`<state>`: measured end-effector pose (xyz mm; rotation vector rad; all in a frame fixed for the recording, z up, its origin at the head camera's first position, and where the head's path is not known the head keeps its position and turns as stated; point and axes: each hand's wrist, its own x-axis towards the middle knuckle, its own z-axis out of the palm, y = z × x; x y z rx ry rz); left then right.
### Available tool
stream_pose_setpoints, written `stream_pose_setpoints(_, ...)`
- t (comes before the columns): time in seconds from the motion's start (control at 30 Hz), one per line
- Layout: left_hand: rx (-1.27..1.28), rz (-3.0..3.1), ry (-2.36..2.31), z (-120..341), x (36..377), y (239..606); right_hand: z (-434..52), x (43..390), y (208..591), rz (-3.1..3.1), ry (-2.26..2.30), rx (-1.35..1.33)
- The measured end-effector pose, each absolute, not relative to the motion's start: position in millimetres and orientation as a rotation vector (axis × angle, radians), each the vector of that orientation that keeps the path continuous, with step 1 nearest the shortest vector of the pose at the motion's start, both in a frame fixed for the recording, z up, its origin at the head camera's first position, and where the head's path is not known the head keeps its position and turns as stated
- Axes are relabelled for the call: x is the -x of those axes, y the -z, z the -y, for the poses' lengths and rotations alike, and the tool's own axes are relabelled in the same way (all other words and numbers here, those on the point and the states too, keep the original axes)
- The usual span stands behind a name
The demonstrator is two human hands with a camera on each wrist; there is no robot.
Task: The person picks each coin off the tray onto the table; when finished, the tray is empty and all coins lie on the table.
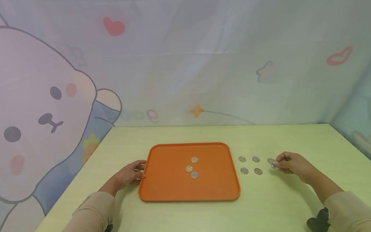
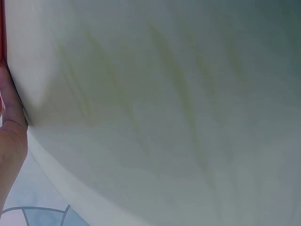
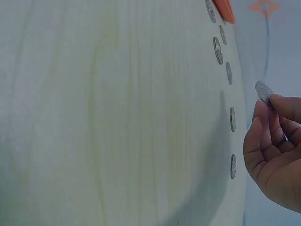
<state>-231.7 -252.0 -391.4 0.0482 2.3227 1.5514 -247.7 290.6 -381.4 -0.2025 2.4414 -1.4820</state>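
An orange tray (image 1: 168,188) lies flat with three silvery coins on it: one coin (image 1: 194,159) at the back, another coin (image 1: 189,169) below it and a third coin (image 1: 194,175) nearest the front. My left hand (image 1: 127,175) is at the tray's left edge, fingertips touching the rim. To the right of the tray, my right hand (image 1: 294,164) pinches a coin (image 3: 263,92) between thumb and fingers, raised over the table. Several coins lie below it, among them a coin (image 3: 233,119) and a coin (image 3: 233,166) close under the hand.
Between tray and right hand, four-cornered on the pale wood-grain table (image 1: 191,216), lie a coin (image 1: 242,159), a coin (image 1: 256,159), a coin (image 1: 244,170) and a coin (image 1: 258,171). Behind the table hangs a cartoon-printed cloth (image 1: 174,64).
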Motion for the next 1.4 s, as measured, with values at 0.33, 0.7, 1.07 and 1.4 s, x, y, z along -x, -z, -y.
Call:
stream_pose_setpoints(0.33, -0.035, -2.322, -1.547, 252, 233, 392, -291, 247, 388, -2.549, 1.326, 0.201)
stream_pose_setpoints(0.7, -0.038, -2.332, -1.543, 252, 233, 394, -291, 253, 399, -2.598, 1.216, 0.191)
stream_pose_setpoints(1.07, -0.047, -2.318, -1.534, 253, 233, 393, -285, 253, 396, -2.639, 1.133, 0.178)
stream_pose_setpoints(1.4, -0.026, -2.329, -1.524, 252, 233, 392, -286, 252, 394, -2.650, 1.129, 0.175)
